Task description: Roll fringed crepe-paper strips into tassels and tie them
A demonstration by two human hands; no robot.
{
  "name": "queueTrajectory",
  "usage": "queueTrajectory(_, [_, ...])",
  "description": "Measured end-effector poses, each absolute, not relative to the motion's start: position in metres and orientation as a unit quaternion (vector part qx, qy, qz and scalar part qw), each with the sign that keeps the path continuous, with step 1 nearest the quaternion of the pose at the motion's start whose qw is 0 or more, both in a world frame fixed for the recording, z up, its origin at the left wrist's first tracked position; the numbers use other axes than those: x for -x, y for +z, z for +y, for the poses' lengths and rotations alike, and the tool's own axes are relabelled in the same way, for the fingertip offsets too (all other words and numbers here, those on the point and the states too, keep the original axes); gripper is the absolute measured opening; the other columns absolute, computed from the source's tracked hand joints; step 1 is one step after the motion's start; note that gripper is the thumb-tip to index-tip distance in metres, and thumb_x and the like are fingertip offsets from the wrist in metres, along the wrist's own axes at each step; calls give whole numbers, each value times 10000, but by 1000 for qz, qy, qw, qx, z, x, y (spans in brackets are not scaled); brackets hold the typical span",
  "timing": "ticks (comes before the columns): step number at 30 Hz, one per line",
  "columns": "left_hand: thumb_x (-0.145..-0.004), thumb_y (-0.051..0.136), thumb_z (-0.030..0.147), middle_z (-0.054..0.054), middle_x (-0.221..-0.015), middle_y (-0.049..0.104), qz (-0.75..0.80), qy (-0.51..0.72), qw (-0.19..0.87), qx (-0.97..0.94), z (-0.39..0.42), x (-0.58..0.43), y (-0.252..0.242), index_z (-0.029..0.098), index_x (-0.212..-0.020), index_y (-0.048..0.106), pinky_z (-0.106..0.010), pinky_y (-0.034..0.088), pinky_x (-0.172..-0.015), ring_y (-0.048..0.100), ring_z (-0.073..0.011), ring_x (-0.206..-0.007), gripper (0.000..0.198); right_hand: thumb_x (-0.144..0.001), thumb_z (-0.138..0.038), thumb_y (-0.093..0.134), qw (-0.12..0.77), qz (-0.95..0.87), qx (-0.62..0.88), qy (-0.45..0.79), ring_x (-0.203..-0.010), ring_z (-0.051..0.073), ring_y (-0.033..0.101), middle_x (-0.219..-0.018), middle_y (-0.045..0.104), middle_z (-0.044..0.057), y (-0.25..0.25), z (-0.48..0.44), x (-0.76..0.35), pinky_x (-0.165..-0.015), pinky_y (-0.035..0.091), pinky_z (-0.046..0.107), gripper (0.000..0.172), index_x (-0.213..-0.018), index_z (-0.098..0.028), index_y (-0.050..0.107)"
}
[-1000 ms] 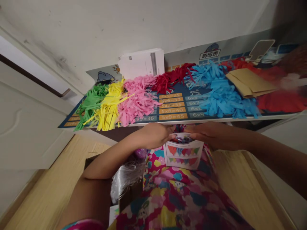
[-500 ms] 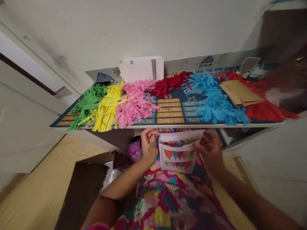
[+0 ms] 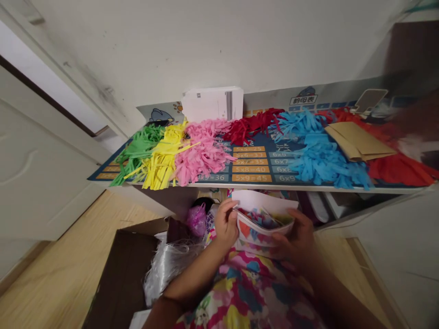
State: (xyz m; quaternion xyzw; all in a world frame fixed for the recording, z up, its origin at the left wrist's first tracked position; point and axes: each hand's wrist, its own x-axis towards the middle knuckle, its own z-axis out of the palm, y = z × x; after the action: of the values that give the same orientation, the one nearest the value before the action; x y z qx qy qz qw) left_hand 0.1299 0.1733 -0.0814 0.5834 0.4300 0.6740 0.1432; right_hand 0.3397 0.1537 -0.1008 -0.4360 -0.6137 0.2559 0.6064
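Observation:
Over my lap, a white paper envelope [image 3: 260,201] spreads at its mouth, showing many-coloured contents. Its front bears a printed picture of colourful tassels. Fingers and thumb of my left hand [image 3: 226,227] pinch its left edge. On the right side, my right hand [image 3: 297,237] grips it, thumb across the front and fingers at the edge. Just beyond, on the desk, lie green [image 3: 146,144], yellow [image 3: 163,157], pink [image 3: 202,157], dark red [image 3: 254,125] and blue tissue tassels [image 3: 317,157].
A folded brown paper [image 3: 360,140] rests on red tassels [image 3: 394,171]. White paper sheets [image 3: 212,104] lean against the wall. A phone stand [image 3: 372,100] stands at the back right. On the floor, a cardboard box [image 3: 118,269] holds shiny silvery strands [image 3: 168,265]; a purple bundle [image 3: 197,220] sits beyond it.
The envelope has tipped back and its mouth has widened, showing more of the coloured contents. My right hand has shifted lower across its front. The view has moved slightly left.

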Motion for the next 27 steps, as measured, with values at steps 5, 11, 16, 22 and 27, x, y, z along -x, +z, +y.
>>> queueTrajectory(5, [-908, 637, 503, -92, -960, 757, 375, 639, 209, -639, 189, -117, -60, 189, -855, 744, -345, 550, -826, 712, -212, -913, 335, -768, -476, 761, 634, -621, 426, 175, -715, 188, 589, -833, 569, 13, -87, 162, -353, -641, 497, 327, 344, -911, -233, 564])
queueTrajectory(11, [-823, 766, 435, -67, -890, 744, 317, 643, 340, -608, 209, -117, -49, 187, -768, 711, -298, 534, -785, 701, -181, -827, 260, -863, -325, 684, 668, -585, 418, 193, -881, 227, 667, -943, 664, 50, -68, 166, -346, -754, 540, 380, 203, -1016, -257, 570])
queueTrajectory(16, [-787, 777, 527, -80, -1079, 704, 287, 594, 492, -568, 218, -121, -51, 238, -1267, 624, -301, 531, -823, 683, -194, -936, 581, -807, -328, 752, 643, -512, 442, 360, -980, 251, 707, -1148, 702, 110, -55, 165, -344, -788, 586, 400, 677, -1397, -285, 421])
queueTrajectory(22, [-776, 783, 461, -101, -1147, 727, 273, 508, 666, -472, 221, -123, -53, 197, -1290, 666, -362, 490, -939, 686, -257, -992, 589, -760, -359, 763, 593, -467, 522, 398, -718, 172, 681, -836, 716, 18, -30, 172, -352, -618, 553, 269, 299, -986, -227, 619])
queueTrajectory(27, [-822, 735, 387, -99, -1206, 727, 299, 508, 637, -496, 215, -123, -51, 199, -1234, 712, -386, 469, -1002, 678, -280, -1067, 454, -751, -378, 752, 517, -520, 561, 385, -736, 210, 698, -867, 747, 39, -6, 179, -354, -629, 567, 311, 303, -999, -213, 697])
